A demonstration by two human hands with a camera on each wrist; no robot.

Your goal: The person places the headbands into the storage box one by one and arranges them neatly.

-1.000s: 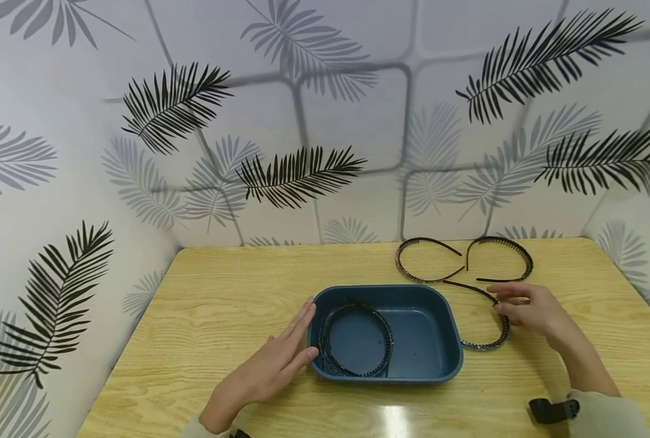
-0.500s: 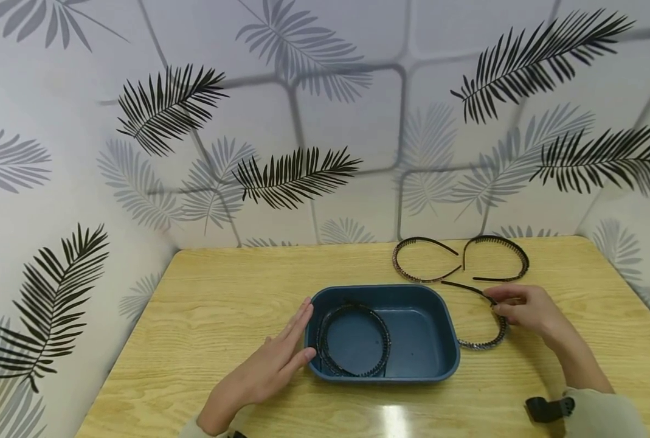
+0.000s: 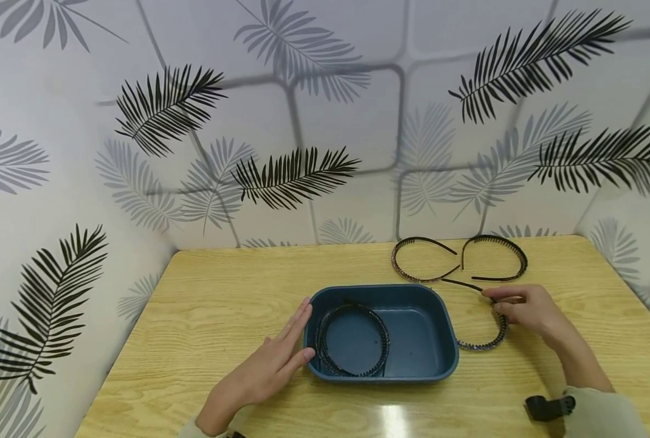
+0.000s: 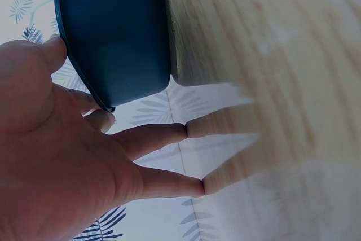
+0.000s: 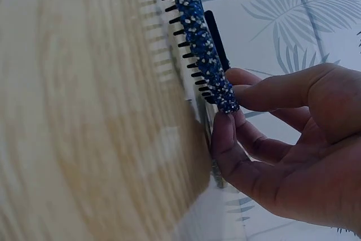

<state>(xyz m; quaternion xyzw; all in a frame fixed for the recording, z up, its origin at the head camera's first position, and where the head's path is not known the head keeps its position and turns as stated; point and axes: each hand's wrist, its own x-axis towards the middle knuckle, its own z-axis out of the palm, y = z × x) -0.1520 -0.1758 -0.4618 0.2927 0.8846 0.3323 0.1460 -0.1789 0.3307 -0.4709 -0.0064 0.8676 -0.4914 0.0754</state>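
My right hand (image 3: 532, 310) pinches a dark, toothed headband (image 3: 480, 347) between thumb and fingertips, right of the blue plastic box (image 3: 379, 381). Seen from the right wrist, this headband (image 5: 200, 43) is covered in blue and white glitter, with black comb teeth along its inner side. My left hand (image 3: 264, 365) rests against the box's left side with fingers extended. The left wrist view shows its thumb at the rim of the box (image 4: 113, 38), while two outstretched fingers touch the tabletop. Dark headbands (image 3: 387, 340) lie stacked in the left part of the box.
Behind the box, near the wall, lie two more headbands: a pinkish one (image 3: 394, 261) and a black one (image 3: 524, 261) to its right. The wooden table (image 3: 226, 298) meets a leaf-patterned wall (image 3: 374, 207) at its back edge.
The head view has shifted slightly, moving everything a little left. Both hands keep their places at the box and the headband.
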